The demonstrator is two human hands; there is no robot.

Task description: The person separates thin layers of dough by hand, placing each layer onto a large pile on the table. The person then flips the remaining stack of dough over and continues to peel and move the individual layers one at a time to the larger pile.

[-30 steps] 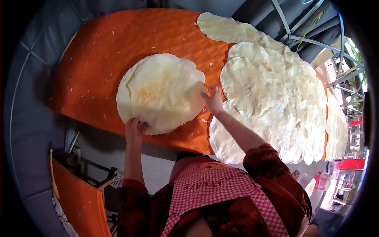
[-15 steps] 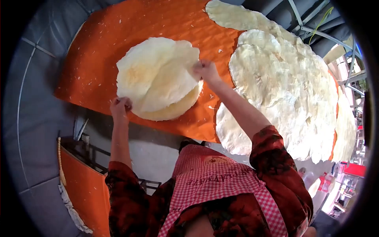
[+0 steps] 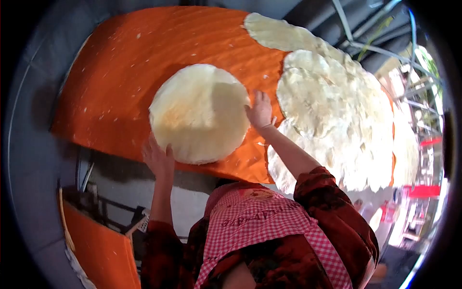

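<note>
A round, pale, thin sheet (image 3: 199,113) lies flat on the orange surface (image 3: 120,72), with a faint brownish patch on its left part. My left hand (image 3: 159,156) is at the sheet's lower left edge, fingers apart, holding nothing. At the right edge of the sheet is my right hand (image 3: 260,111), open, its thumb close to the rim and its fingers pointing away from me.
Many overlapping pale sheets (image 3: 337,115) cover the right part of the surface. Metal poles (image 3: 344,21) stand at the upper right. A second orange panel (image 3: 98,241) is at the lower left, near a dark frame. Grey sheeting hangs along the left.
The top sheet, earlier partly folded and lifted at the right, now lies flat and round. Both hands have let go of the edges and opened. The view has shifted slightly.
</note>
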